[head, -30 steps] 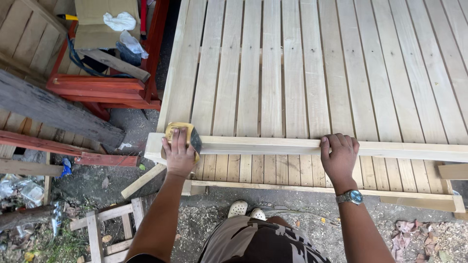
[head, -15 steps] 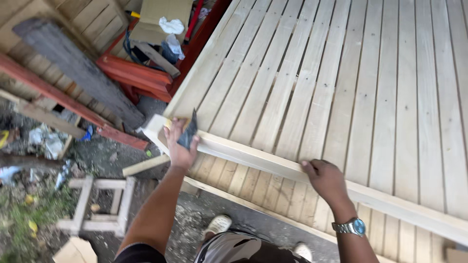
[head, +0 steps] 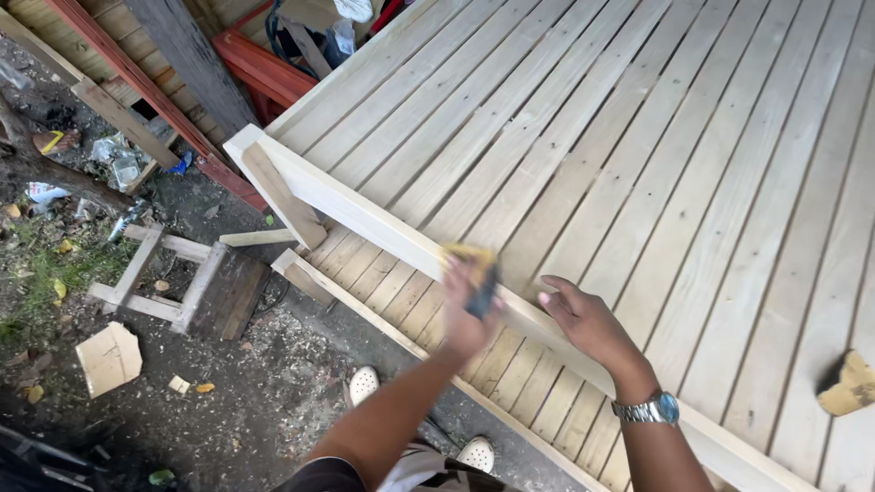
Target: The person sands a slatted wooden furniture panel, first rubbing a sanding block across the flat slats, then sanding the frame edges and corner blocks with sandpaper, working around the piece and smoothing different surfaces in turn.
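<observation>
1. The left hand (head: 467, 314) grips a yellow sanding pad (head: 474, 273) on the wooden rail (head: 365, 214); sanding seems in progress.
2. The right hand (head: 588, 321), fingers loosely spread, rests beside it.
3. Next stroke likely needs even pressure.

The slatted panel (head: 638, 137) lies bare and open beyond the rail (head: 365, 214) — wide room there. Along the rail, both hands crowd its middle; a sanding block (head: 849, 384) sits at the far right edge — the only clutter.
</observation>
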A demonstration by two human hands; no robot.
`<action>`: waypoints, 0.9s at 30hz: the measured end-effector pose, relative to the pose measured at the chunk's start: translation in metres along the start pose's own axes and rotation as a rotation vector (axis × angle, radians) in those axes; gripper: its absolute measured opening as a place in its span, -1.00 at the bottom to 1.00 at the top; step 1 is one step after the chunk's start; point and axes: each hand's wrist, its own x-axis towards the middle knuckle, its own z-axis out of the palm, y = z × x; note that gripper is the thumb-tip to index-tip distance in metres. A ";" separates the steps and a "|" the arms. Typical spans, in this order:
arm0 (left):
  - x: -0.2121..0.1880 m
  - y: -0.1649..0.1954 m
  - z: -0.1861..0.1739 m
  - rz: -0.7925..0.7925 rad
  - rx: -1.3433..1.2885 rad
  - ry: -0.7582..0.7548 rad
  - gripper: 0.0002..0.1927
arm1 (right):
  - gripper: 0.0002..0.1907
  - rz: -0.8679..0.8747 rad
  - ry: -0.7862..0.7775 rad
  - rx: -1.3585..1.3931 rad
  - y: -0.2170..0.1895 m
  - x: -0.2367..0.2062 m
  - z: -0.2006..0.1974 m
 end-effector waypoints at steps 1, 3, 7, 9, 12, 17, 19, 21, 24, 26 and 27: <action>-0.027 0.005 0.024 0.100 0.470 -0.080 -0.09 | -0.41 -0.039 0.045 0.029 0.011 -0.006 -0.005; -0.074 0.019 0.075 0.346 0.882 -0.305 -0.24 | -0.40 -0.111 0.131 0.092 0.034 -0.014 -0.019; -0.109 0.039 0.112 0.409 1.062 -0.339 -0.32 | -0.42 0.169 0.225 0.058 0.070 -0.020 -0.037; -0.094 0.036 0.099 0.185 0.767 -0.191 -0.28 | -0.42 0.105 0.235 0.135 0.078 -0.018 -0.036; -0.035 0.020 0.043 0.060 0.638 0.007 -0.27 | -0.41 0.045 0.180 0.145 0.082 -0.016 -0.023; 0.090 0.022 -0.101 0.088 0.731 0.206 -0.21 | -0.42 0.036 0.065 0.031 0.071 -0.017 -0.003; 0.137 0.032 -0.157 0.032 0.522 0.299 -0.16 | -0.42 0.059 0.014 -0.002 0.064 -0.017 0.000; 0.174 0.034 -0.196 -0.658 0.457 0.515 -0.26 | -0.42 0.087 -0.025 -0.060 0.057 -0.015 0.002; 0.175 0.016 -0.175 -0.245 0.023 0.423 -0.27 | -0.40 0.135 -0.098 -0.116 0.041 -0.005 0.005; 0.145 -0.009 -0.104 -0.091 -0.004 0.689 -0.10 | -0.39 0.100 -0.116 -0.061 0.025 0.009 0.012; 0.117 -0.012 -0.070 -0.553 -0.009 0.724 -0.05 | -0.38 0.082 -0.128 -0.034 0.016 0.017 0.016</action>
